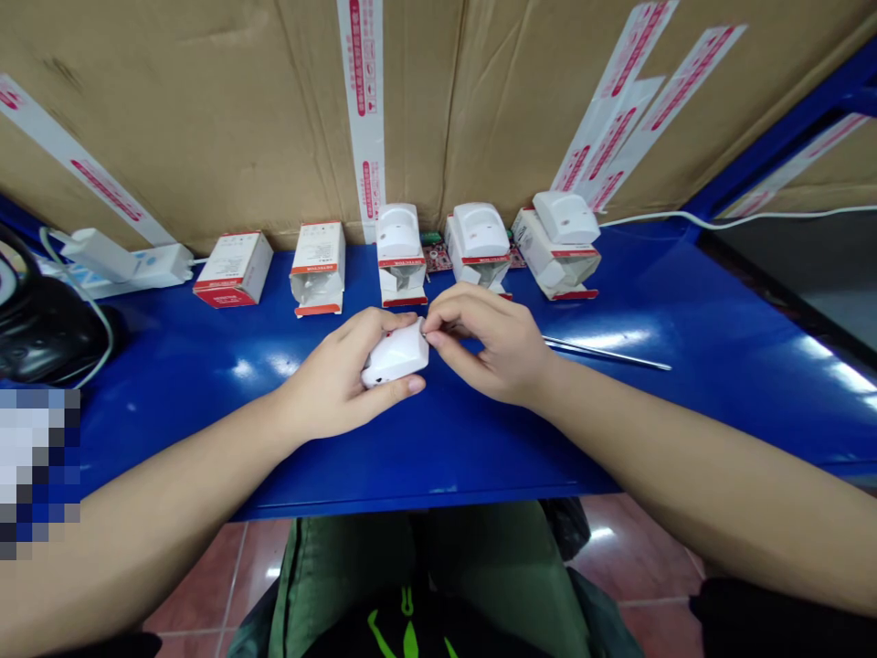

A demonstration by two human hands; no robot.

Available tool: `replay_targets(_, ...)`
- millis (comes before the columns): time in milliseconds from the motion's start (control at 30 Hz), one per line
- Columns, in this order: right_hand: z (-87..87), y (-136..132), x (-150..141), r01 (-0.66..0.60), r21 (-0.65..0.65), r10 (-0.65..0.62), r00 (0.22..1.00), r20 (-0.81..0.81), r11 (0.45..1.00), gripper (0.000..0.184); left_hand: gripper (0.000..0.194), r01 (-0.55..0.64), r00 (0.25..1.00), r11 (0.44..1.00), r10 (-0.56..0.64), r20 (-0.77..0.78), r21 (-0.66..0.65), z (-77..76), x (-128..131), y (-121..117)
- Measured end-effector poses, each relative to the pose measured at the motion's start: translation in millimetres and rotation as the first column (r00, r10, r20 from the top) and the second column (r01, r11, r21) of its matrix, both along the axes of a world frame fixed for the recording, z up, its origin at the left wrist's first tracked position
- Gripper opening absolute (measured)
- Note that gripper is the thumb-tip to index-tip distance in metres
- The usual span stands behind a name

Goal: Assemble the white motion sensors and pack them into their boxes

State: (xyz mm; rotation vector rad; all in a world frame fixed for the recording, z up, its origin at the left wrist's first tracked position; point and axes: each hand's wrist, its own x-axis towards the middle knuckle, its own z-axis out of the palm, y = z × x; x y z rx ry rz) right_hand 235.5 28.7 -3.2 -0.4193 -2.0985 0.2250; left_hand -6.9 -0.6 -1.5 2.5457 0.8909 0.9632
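Note:
My left hand (349, 370) is wrapped around a white plastic motion detector (398, 355), thumb along its near side and fingers on the far side. At the detector's right end, the thumb and forefinger of my right hand (483, 338) are pinched together. A tiny dark speck shows at those fingertips, too small to name. Behind my right hand lies a thin metal rod (609, 352), probably a screwdriver shaft, partly hidden by the hand.
Along the back stand small cartons (233, 268), some with open flaps; white detectors (480, 228) rest on three of them. Red and green circuit boards (438, 256) lie behind. A power strip (137, 270) and a black object (55, 320) with a cord sit left on the blue table (445, 466).

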Motion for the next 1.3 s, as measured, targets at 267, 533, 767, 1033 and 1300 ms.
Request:
replay_targets(267,-0.4,1.3,-0.8,-0.002,0.093,0.001,1.000,0.014,0.996,0.015,0.047,0.011,1.000,1.000,-0.011,0.003,0.004,1.7,0.8,0.2)
replay_targets(533,2.1,1.2,0.2,0.022,0.224,-0.041,0.996,0.081,0.974,0.012,0.048,-0.005,1.000,1.000,0.004,-0.004,-0.029,2.9,0.6,-0.8)
replay_targets(767,0.2,2.0,-1.7,0.078,0.324,-0.118,0.987,0.107,0.943,0.011,0.045,0.014,1.000,1.000,-0.014,0.004,-0.004,4.3,2.7,-1.6)
replay_targets(1033,3.2,-1.3,-0.8,0.094,0.353,-0.162,0.973,0.167,0.931,0.014,0.043,0.032,0.999,0.999,-0.031,0.020,-0.017,5.1,3.3,-1.4)
replay_targets(1300,0.3,0.2,-1.1,0.013,0.223,-0.032,0.996,0.083,0.975,0.013,0.046,0.034,0.999,0.998,-0.033,0.030,-0.051,4.1,3.0,-1.8)
